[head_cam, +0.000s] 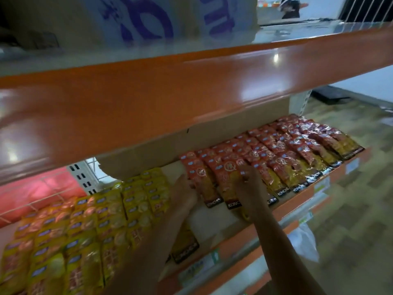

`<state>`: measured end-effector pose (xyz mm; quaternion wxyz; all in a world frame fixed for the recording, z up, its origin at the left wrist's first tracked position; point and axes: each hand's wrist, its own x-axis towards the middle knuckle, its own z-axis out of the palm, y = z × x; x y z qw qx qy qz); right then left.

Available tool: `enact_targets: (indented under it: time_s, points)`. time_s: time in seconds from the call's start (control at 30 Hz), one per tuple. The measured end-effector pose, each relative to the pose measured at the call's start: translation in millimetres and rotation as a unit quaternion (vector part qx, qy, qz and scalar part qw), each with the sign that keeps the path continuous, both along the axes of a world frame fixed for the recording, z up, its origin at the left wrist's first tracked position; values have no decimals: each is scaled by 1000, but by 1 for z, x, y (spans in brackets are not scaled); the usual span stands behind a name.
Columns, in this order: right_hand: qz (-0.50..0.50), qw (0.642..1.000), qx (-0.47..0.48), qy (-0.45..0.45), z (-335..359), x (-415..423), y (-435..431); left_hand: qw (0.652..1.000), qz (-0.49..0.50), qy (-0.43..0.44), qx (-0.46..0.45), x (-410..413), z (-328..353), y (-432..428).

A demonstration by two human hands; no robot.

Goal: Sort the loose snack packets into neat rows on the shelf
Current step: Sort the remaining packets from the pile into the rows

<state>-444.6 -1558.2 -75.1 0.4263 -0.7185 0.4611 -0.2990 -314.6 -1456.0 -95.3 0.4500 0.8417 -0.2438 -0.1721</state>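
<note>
Here, the left hand (185,196) lies flat-fingered against the end red packet (198,177) while the right hand (249,188) rests bent fingers on the neighbouring packet (228,179), grip unclear, so a hard sideways shove could ruck the overlapping row (297,158) beyond the right hand.

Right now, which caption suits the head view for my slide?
Left hand and right hand touch red snack packets lying in rows on the shelf, yellow packets alongside.

Glossy plastic pkts (282,154), shiny shelf edge (148,99)
</note>
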Motion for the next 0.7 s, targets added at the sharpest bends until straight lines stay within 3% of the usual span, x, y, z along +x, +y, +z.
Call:
enact_targets:
  time_s: [0.2, 0.53, 0.6, 0.7]
  points:
    - [82, 996, 3, 15, 14, -2, -18, 997, 41, -9, 70, -9, -1, -14]
    - [193, 981, 20, 20, 14, -6, -38, 983, 135, -70, 107, -30, -1, -26]
    - [205, 978, 14, 20, 14, -6, -39, 980, 144, -114, 76, -35, 1, -28]
    - [221, 975, 5, 8, 11, -2, -36, 990, 134, 12, -37, -44, 11, -30]
